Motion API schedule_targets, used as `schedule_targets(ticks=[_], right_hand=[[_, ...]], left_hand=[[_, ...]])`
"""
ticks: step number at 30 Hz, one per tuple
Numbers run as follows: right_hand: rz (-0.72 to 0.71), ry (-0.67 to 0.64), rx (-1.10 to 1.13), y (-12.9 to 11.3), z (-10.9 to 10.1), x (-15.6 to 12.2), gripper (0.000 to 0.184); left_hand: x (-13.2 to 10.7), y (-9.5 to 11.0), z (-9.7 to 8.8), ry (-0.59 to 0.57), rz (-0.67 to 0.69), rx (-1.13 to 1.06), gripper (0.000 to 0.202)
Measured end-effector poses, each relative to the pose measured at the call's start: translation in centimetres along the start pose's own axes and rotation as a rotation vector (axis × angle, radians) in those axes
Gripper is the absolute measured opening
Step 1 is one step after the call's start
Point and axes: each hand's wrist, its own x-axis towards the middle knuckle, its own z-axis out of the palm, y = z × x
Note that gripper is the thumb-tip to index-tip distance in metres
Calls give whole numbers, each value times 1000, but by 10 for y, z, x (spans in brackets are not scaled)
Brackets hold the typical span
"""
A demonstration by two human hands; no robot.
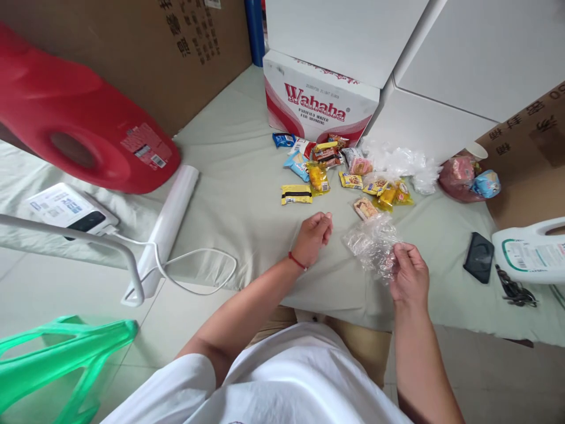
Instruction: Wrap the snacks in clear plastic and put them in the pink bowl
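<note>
My right hand [408, 272] is closed on a crumpled clear plastic bag [373, 242], held just above the pale green sheet [238, 200]. My left hand [312, 237] hovers to the left of the bag with its fingers loosely curled and nothing visible in them; a red string circles its wrist. Beyond both hands lies a scatter of small snack packets [335, 171], several yellow, some blue and red. A yellow and black packet [296, 194] lies apart on the left, and a small biscuit packet [365, 207] lies nearest the bag.
A Wahaha water carton [320, 103] and white boxes stand at the back. More clear bags [404, 162], a pink bag [461, 176], a black phone [479, 257] and a white jug [532, 250] lie right. A red container [75, 126], power bank [70, 211] and green plastic bag [57, 359] are left.
</note>
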Motion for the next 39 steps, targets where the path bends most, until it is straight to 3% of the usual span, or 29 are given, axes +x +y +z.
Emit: schedule_targets(ticks=[2,5,8,12,14,18,20,23,27,31,34,37,39], right_hand=[[-91,-25,-70,6,9,-11,39],[-74,-221,-143,6,19,-28,32],[11,-368,-119,-3,17,-35,31],[131,-299,-58,-22,-6,-21,38],[180,-243,-68,-31,-21,-8,42],[240,-234,-156,-35,-38,15,45],[236,-261,-220,-28,-37,24,47],[215,-320,-343,-12,-33,35,51],[105,-366,-463,5,-29,44,51],[-133,-391,-530,13,-21,41,53],[-304,-481,-712,20,-7,34,62],[-414,-625,-884,29,4,32,36],[-415,-668,-894,33,5,34,27]], left_hand=[[-14,1,12,-2,61,164,48],[-23,-2,29,49,168,360,60],[-20,-3,31,-80,152,254,40],[-17,5,5,-254,70,102,41],[-18,13,-14,-270,23,119,43],[-19,23,-45,-225,-88,171,44],[-20,23,-57,-203,-151,198,44],[-22,19,-69,-79,-197,235,43],[-29,22,-74,42,-66,179,34],[-36,27,-66,-70,-145,-85,32],[-38,23,-56,-94,-204,-204,35],[-36,16,-54,-66,-221,-244,45],[-35,15,-59,-42,-213,-199,50]])
